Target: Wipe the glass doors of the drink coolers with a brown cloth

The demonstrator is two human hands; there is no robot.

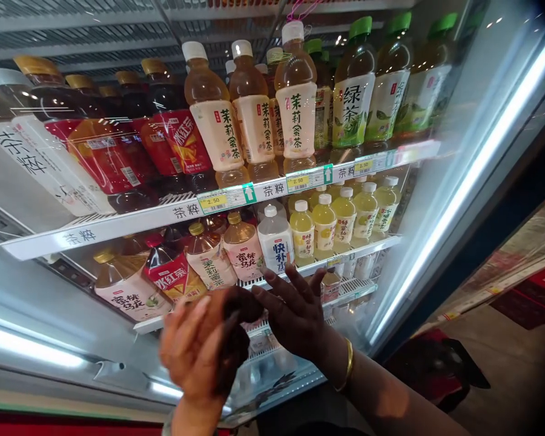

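My left hand (195,354) is low in the centre, smeared by motion, its fingers curled round a dark thing (238,318) that I cannot make out. My right hand (295,312), with a gold bangle (347,364) on the wrist, is beside it with its fingers stretched out and apart, its fingertips close to the dark thing. Both hands are in front of the lower shelf of an open drinks fridge. Nearest behind them stand a pink-labelled tea bottle (244,251) and a white bottle (276,243).
The upper shelf rail (186,212) carries price tags. On that shelf stand red-labelled dark tea bottles (181,142), pale jasmine tea bottles (296,115) and green-capped green tea bottles (354,103). Small yellow bottles (345,213) stand lower right. A lit door frame (472,175) rises at right, with a red crate (542,284) beyond it.
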